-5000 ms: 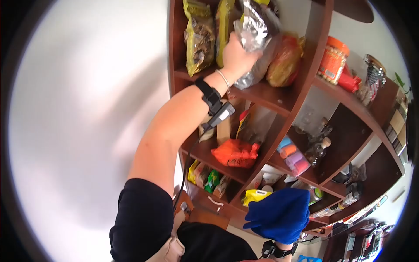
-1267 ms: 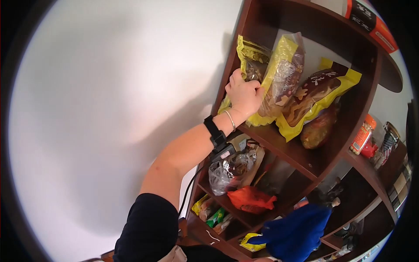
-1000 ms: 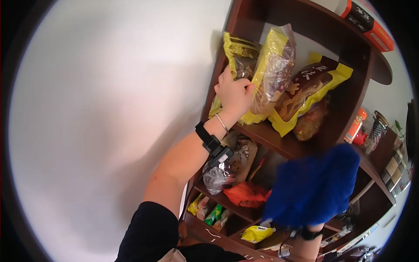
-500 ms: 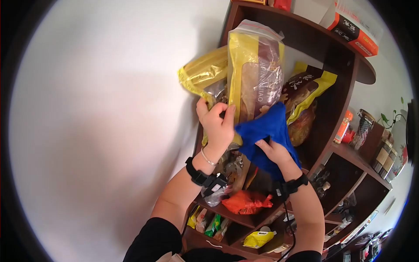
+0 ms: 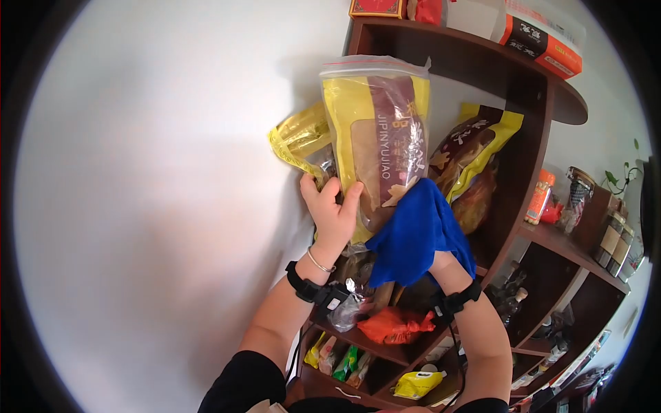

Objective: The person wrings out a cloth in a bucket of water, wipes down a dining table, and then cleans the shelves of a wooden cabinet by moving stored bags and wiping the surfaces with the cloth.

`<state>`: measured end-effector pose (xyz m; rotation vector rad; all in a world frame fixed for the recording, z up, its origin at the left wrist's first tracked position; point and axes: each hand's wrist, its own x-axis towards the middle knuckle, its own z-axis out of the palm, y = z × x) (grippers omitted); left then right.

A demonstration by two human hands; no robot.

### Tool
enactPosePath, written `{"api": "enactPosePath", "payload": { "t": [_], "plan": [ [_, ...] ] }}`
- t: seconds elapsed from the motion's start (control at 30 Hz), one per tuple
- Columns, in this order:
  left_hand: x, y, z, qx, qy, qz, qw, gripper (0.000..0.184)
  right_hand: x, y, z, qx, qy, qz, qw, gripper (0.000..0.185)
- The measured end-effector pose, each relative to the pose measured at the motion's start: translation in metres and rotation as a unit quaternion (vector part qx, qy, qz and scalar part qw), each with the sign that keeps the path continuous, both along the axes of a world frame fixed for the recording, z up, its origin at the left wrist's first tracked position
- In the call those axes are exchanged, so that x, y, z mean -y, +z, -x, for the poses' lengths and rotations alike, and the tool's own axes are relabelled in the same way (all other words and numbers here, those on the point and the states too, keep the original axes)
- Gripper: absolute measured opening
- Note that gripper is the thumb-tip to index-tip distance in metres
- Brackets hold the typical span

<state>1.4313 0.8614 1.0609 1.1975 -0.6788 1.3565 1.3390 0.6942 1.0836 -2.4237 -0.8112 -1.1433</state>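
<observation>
A yellow-and-maroon bag [image 5: 377, 138] stands nearly upright at the centre, in front of the open top compartment of a dark brown shelf unit [image 5: 547, 144]. Its upper edge is clear plastic with a thin red line, and white letters on its front read "JIPINYUJIAO", running downward. The person's left hand [image 5: 332, 210] grips its lower left edge, the thumb lying on the front and the fingers bent towards a shiny golden-yellow bag [image 5: 301, 134], which tilts out to the left, partly behind the first.

The right hand [image 5: 444, 263] is mostly covered by a blue cloth [image 5: 420, 230], so whether its fingers are spread or closed cannot be told; the cloth overlaps the front bag's lower right corner. Each wrist wears a black strap, and the left also has a silver bracelet [image 5: 319, 261].

To the right in the same compartment, another yellow-and-maroon packet [image 5: 476, 141] leans at a slant, with a reddish wrapped bundle [image 5: 480, 199] below it. The compartment underneath holds a clear plastic bag [image 5: 343, 316] and a knotted red bag [image 5: 394, 325]. Lower down lies a yellow pouch [image 5: 418, 384]. An orange-and-black box [image 5: 544, 45] sits on top of the unit. A white wall [image 5: 151, 206] fills the left side.
</observation>
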Motion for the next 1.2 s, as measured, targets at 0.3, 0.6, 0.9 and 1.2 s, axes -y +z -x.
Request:
{"api": "enactPosePath", "payload": {
  "t": [0.3, 0.6, 0.9, 1.2],
  "plan": [
    [-0.038, -0.037, 0.04, -0.056, -0.025, 0.12, 0.991, 0.025, 0.048, -0.017, 0.038, 0.098, -0.129, 0.242, 0.957, 0.048],
    [-0.079, -0.082, 0.074, -0.042, 0.067, 0.086, 0.993, 0.021, 0.033, 0.001, 0.053, -0.025, -0.099, 0.318, 0.942, 0.046],
    [-0.081, -0.141, 0.074, -0.118, -0.101, 0.166, 0.974, 0.006, 0.035, -0.002, 0.036, -0.04, -0.117, 0.306, 0.944, 0.043],
    [-0.128, -0.215, 0.087, -0.178, -0.062, -0.011, 0.982, 0.013, 0.018, 0.024, 0.019, -0.176, 0.016, 0.341, 0.924, 0.048]
  ]
}}
